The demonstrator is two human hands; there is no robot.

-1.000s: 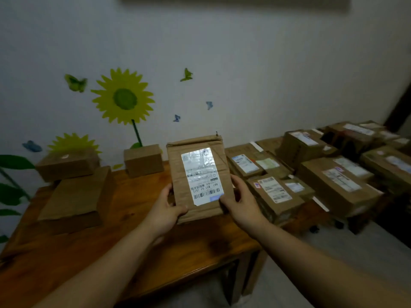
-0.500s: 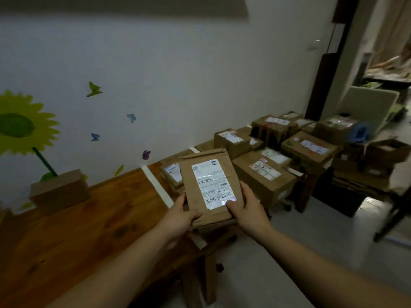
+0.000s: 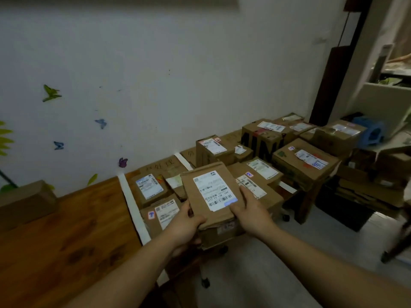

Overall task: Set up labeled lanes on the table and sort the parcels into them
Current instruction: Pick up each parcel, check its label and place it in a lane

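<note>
- The wall is white and fills the upper part of the view.
- The table is brown wood and runs along the wall from the lower left; its left stretch is bare wood.
- The floor is pale and lies to the right, below both forearms.
- A pile of brown cartons with white labels stands further right along the wall, toward a dark door frame.
- One box without a visible label sits at the far left of the table, against the wall.
- The parcel is a flat brown packet, held tilted over the right end of the table, right of the nearest tape and above other labelled parcels. Whether it touches the one beneath, I cannot tell.
- The left hand grips the parcel's near left corner, thumb on top and fingers curled under.
- The right hand holds the near right edge, its thumb pressing the top face by the label's lower corner.
- A strip of white tape crosses the table from wall to near edge; two flat parcels lie just right of it.
- A second strip shows further right, near the wall.
- A cardboard sign with handwriting lies by the wall between the two strips.
- The label on the held parcel is white, with a barcode at its near end.
- Small butterfly stickers dot the wall at left.
</note>
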